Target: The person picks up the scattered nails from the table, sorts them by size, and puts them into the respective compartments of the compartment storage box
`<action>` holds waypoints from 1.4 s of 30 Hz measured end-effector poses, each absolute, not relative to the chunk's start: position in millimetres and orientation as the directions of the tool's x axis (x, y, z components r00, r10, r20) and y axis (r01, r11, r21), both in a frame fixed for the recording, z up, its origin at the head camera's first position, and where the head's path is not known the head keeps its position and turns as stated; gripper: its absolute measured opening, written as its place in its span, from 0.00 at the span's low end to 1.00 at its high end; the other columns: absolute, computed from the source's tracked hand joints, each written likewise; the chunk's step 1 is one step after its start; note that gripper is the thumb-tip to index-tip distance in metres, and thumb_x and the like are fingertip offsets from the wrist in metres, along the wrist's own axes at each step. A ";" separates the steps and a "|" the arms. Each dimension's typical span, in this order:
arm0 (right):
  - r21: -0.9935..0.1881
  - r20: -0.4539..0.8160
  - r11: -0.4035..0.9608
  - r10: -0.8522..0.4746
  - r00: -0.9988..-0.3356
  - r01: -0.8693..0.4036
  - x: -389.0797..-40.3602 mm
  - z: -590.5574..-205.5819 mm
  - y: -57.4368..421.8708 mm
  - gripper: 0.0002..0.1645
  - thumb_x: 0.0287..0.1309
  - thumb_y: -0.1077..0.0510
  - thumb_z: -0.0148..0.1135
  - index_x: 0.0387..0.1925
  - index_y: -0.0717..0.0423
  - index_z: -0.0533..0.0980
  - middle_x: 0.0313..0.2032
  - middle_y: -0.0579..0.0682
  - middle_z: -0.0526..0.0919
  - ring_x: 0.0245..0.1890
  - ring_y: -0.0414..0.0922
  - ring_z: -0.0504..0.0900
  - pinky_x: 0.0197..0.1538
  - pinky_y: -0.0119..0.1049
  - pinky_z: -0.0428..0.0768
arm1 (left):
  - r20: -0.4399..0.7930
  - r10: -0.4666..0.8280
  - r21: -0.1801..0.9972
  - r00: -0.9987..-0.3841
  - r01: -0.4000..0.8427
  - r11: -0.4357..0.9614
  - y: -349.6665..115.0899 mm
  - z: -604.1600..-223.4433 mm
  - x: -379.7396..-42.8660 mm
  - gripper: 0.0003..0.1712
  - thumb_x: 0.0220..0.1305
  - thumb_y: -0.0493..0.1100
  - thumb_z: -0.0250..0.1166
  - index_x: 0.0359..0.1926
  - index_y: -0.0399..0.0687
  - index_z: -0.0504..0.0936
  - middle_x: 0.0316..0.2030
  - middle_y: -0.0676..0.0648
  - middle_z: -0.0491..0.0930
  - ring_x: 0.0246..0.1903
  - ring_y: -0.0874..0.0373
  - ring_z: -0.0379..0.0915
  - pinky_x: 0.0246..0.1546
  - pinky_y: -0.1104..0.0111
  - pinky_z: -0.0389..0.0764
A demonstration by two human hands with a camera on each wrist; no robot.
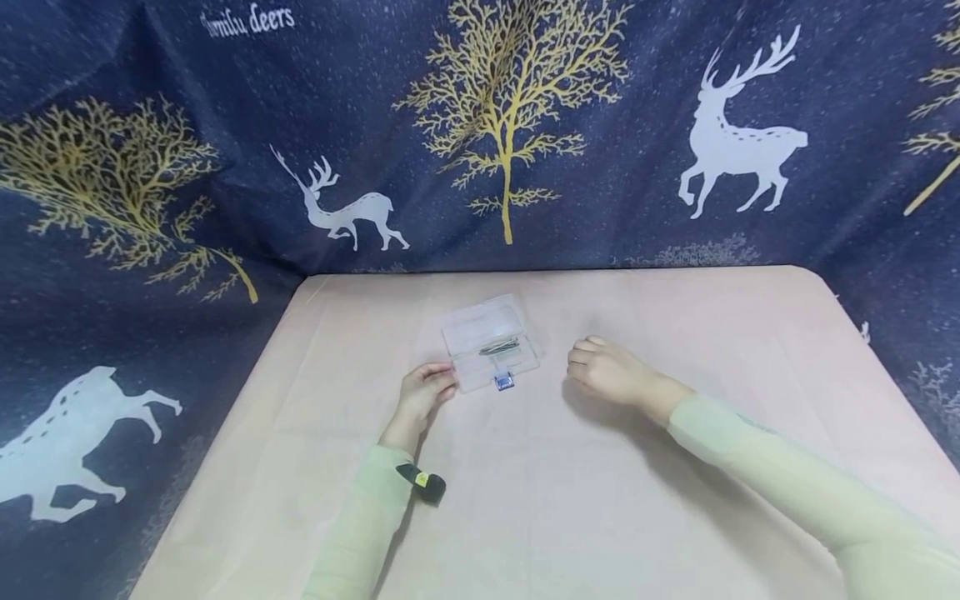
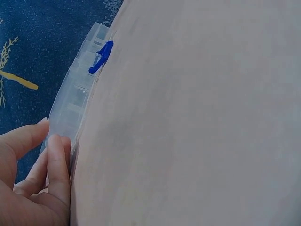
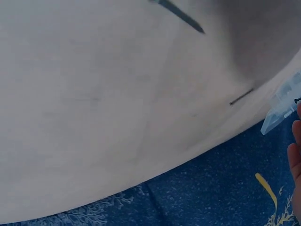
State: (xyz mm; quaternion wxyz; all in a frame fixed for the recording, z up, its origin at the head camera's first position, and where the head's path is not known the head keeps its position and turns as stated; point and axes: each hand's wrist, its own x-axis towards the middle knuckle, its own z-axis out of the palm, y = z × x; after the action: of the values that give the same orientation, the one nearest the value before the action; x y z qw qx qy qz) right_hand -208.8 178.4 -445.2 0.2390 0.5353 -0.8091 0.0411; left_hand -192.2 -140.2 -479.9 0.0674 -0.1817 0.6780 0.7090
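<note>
A clear plastic box (image 1: 480, 367) lies on the table with its lid (image 1: 483, 323) folded back and its blue latch (image 1: 504, 381) facing me. Several thin dark nails (image 1: 499, 346) are in it. At the box's left end, my left hand (image 1: 427, 392) pinches the edge between thumb and fingers. Right of the box, my right hand (image 1: 611, 371) is held with curled fingers, knuckles up. In the right wrist view a nail (image 3: 181, 16) hangs point down at the top edge, close to the camera; the fingers gripping it are out of frame.
Another nail (image 3: 242, 96) lies on the pale tablecloth (image 3: 117, 94) near the table's edge. A dark blue cloth (image 1: 600, 217) with deer and trees hangs behind and beside the table. A black strap (image 1: 423, 482) is around the left sleeve.
</note>
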 end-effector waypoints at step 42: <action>0.253 0.322 0.483 -0.859 -0.398 -0.838 -250.3 -450.4 95.0 0.04 0.51 0.62 0.64 0.32 0.53 0.80 0.33 0.46 0.82 0.39 0.45 0.76 0.43 0.36 0.76 | -0.306 -0.140 0.950 -0.942 -0.294 -0.102 -144.7 -482.6 -191.5 0.16 0.57 0.26 0.62 0.48 0.27 0.77 0.31 0.49 0.83 0.25 0.66 0.79 0.30 0.79 0.85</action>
State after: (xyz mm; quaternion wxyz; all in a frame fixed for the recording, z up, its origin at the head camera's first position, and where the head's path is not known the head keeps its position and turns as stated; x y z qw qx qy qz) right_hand -250.3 95.0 -450.4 0.2081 0.5076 -0.8357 -0.0252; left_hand -191.5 -144.7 -482.6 0.0529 -0.1624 0.6678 0.7244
